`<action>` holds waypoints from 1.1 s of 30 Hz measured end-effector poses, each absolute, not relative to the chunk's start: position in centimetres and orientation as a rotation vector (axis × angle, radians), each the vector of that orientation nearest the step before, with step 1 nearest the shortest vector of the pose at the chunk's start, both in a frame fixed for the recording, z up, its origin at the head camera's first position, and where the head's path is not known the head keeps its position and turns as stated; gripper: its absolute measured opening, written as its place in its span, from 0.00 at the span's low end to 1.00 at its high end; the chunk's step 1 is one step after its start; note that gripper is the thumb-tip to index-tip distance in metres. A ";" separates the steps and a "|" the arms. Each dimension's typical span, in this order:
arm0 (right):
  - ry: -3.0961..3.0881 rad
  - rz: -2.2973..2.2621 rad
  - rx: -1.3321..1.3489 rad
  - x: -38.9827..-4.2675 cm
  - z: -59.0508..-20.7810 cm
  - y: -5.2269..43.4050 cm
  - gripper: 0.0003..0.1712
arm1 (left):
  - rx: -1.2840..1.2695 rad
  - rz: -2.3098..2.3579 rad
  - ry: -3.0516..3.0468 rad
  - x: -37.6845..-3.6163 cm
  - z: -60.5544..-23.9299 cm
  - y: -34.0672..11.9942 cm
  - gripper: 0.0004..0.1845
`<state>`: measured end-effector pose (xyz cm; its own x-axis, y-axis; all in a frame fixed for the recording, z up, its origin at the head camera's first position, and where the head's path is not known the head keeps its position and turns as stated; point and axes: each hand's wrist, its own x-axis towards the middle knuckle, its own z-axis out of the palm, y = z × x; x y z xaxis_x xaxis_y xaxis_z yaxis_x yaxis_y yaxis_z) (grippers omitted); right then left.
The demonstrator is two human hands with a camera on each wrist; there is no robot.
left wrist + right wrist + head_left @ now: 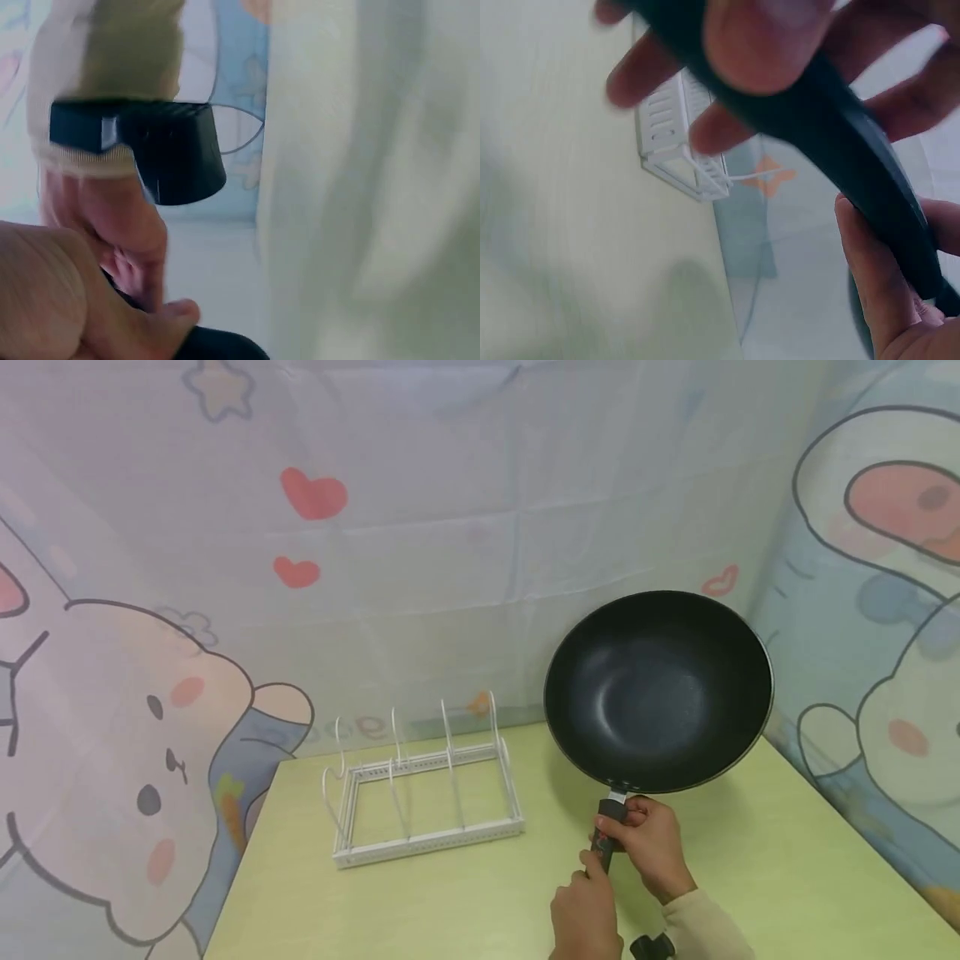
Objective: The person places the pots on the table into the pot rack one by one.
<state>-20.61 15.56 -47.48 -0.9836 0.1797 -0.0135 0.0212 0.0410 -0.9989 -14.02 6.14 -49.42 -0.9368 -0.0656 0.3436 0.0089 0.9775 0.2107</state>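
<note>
In the head view, a black wok (658, 689) is held up tilted in the right half of the frame, its hollow facing the camera, above the pale green table (787, 868). Its dark handle (606, 835) points down to the lower middle, where the right hand (651, 847) has its fingers curled round it. The left hand (585, 914) sits just below, pinching the handle's lower end. A white wire pan rack (423, 802) stands on the table, left of the wok and well apart.

In the left wrist view, blurred, the left hand (67, 300) lies lower left, its thumb against a dark edge; the grip is unclear here.

In the right wrist view, the handle (840, 142) runs diagonally from top to lower right, right hand (795, 60) fingers wrapped over it, the left hand (889, 292) at lower right clasping its end. The rack (679, 139) shows behind.
</note>
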 end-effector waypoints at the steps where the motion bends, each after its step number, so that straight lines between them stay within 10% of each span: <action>1: -2.164 2.095 -0.214 -20.7 -47.4 15.5 0.18 | 0.004 -0.360 -2.849 -14.2 -49.3 5.8 0.33; 7: -2.085 2.136 -0.101 -20.5 -46.8 15.2 0.21 | -0.079 -0.735 -3.001 -15.7 -50.6 4.4 0.44; 20: -1.834 2.583 0.705 -21.2 -46.7 16.3 0.21 | -0.263 -1.308 -2.767 -14.5 -47.4 1.7 0.32; 33: -1.821 2.543 0.877 -21.4 -44.7 12.4 0.30 | -0.451 -1.488 -2.567 -14.1 -47.6 -3.5 0.35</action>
<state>-21.44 12.39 -44.73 -0.8489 -0.3851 0.3620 -0.2188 -0.3676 -0.9039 -14.07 -3.51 -47.55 -0.9453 0.1864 0.2679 0.3251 0.4658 0.8230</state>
